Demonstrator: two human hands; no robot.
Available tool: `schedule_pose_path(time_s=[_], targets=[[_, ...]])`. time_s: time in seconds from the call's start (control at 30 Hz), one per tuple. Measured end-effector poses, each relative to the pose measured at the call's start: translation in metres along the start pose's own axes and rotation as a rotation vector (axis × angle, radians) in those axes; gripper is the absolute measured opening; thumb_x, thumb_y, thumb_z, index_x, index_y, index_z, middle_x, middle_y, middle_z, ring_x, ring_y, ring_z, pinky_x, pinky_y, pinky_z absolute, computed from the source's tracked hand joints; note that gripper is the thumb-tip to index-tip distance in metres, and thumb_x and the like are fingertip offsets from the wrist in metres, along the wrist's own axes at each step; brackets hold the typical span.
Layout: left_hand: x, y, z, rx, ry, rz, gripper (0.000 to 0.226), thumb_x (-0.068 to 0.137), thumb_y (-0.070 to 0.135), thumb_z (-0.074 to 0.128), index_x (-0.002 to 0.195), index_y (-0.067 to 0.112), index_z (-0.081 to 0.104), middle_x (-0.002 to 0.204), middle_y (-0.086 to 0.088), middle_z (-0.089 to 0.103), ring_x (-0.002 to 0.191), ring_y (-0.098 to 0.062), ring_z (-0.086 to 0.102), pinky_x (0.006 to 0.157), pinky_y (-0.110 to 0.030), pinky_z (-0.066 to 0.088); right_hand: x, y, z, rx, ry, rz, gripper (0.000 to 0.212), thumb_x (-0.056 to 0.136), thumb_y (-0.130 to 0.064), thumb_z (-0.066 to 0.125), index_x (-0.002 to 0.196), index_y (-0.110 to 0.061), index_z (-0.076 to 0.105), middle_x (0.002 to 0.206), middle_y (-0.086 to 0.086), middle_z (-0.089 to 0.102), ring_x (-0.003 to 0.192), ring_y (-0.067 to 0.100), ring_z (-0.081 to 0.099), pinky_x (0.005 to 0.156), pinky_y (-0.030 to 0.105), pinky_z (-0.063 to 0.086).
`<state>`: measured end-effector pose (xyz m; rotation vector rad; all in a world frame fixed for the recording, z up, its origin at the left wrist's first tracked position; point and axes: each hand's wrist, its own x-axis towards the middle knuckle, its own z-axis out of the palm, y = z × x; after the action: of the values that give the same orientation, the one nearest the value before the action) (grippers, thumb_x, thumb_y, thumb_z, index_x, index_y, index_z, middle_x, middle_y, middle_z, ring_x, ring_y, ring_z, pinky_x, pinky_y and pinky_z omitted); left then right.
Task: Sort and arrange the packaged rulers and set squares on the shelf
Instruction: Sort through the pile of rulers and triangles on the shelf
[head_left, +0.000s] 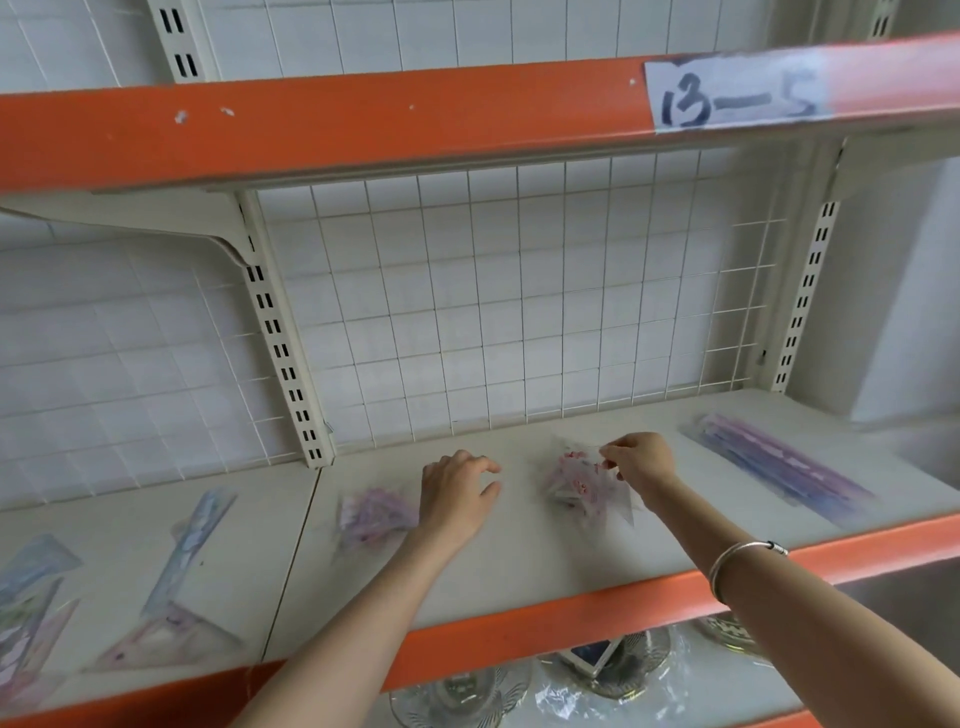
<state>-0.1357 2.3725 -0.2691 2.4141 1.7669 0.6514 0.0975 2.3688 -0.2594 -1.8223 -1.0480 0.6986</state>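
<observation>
Orange steel edges the cream shelf (519, 571) you are working at. Your right hand (640, 462) has its fingertips curled in a pinch on the top edge of a clear, pink-printed packet (574, 488) near the middle of the shelf board. Blur hides whether the packet rests on the board or is lifted. Your left hand (457, 491) hangs just left of that packet, fingers loosely bent with nothing in them. Its heel overlaps the edge of a purple packet (371, 517), though you cannot tell if skin touches plastic.

Well to the right, a long purple pack (779, 470) of rulers lies slantwise. In the bay to your left lie a bluish ruler pack (195, 538), a pink set square (166, 642) and more packets (28, 597) at the frame's edge.

A slotted upright (280, 338) divides the two bays, and a white wire grid (519, 291) closes the back. Overhead, the upper shelf (311, 130) juts out, carrying a paper label (735, 93) marked 13-5. A silver bangle (745, 561) circles your right wrist. Below, wrapped glass dishes (608, 670) show.
</observation>
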Motion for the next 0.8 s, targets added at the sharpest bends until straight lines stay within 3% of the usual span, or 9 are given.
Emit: schedule_pose_path(time_s=[0.13,0.33,0.63,0.8], targets=[[0.000,0.003,0.003,0.056,-0.004,-0.006,0.028,0.095,0.037,0.050,0.120,0.032,0.061,0.125,0.004,0.055,0.118,-0.017,0.048,0.098,-0.030,0.024,0.000,0.004,-0.001,-0.122,0.024,-0.056,0.019,0.085,-0.004,0.058,0.101,-0.002,0.069,0.100,0.013,0.069,0.090,0.026,0.061,0.072,0.025,0.042],[-0.001,0.005,0.004,0.106,0.004,-0.029,0.028,0.096,0.038,0.048,0.120,0.033,0.061,0.125,0.004,0.055,0.118,-0.017,0.047,0.098,-0.029,0.022,-0.006,-0.004,0.006,-0.310,-0.010,-0.278,0.018,0.085,-0.009,0.057,0.100,-0.010,0.067,0.102,0.007,0.066,0.088,0.024,0.061,0.079,0.034,0.050],[-0.013,-0.017,-0.017,0.110,0.034,-0.121,0.028,0.096,0.037,0.048,0.118,0.030,0.062,0.127,0.004,0.054,0.119,-0.018,0.045,0.100,-0.030,0.021,-0.024,-0.033,0.044,-0.628,-0.185,-0.602,0.020,0.087,-0.016,0.055,0.103,-0.019,0.065,0.109,0.002,0.062,0.104,0.021,0.056,0.091,0.032,0.040],[-0.040,-0.062,-0.043,0.128,0.058,-0.215,0.028,0.095,0.036,0.048,0.118,0.030,0.063,0.124,0.004,0.054,0.117,-0.018,0.046,0.097,-0.031,0.024,-0.049,-0.051,0.091,-0.647,-0.270,-0.713,0.021,0.089,-0.017,0.055,0.106,-0.019,0.065,0.112,0.002,0.063,0.106,0.020,0.056,0.092,0.031,0.038]])
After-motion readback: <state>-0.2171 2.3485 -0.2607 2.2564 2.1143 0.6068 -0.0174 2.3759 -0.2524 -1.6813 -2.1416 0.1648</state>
